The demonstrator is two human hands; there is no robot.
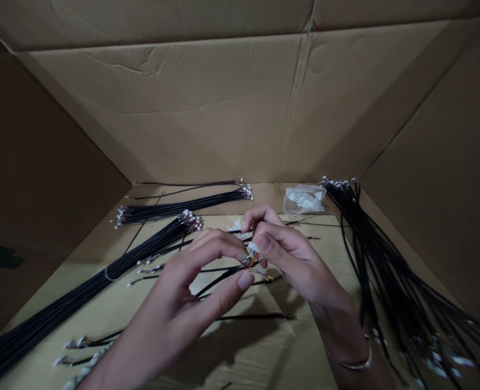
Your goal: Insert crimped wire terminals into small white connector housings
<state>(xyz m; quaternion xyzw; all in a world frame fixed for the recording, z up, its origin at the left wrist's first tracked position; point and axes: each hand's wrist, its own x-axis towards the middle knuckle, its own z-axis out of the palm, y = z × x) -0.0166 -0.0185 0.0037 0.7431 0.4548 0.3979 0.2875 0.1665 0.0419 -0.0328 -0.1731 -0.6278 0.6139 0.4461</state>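
My right hand (288,254) pinches a small white connector (252,247) between thumb and fingers. Thin yellow, orange and blue wires (252,263) run from the connector down to my left hand (191,295), whose fingertips hold a black-sheathed cable (219,280) just below it. A small heap of white connectors (237,230) lies partly hidden behind my fingers. Loose black cables (256,280) lie under both hands.
The work lies inside a large cardboard box (162,103) with tall walls. Bundled black cables (81,287) lie at left, another bundle (178,207) lies behind them, and a loose sheaf (389,276) spreads at right. A clear plastic bag of white parts (303,199) sits at the back.
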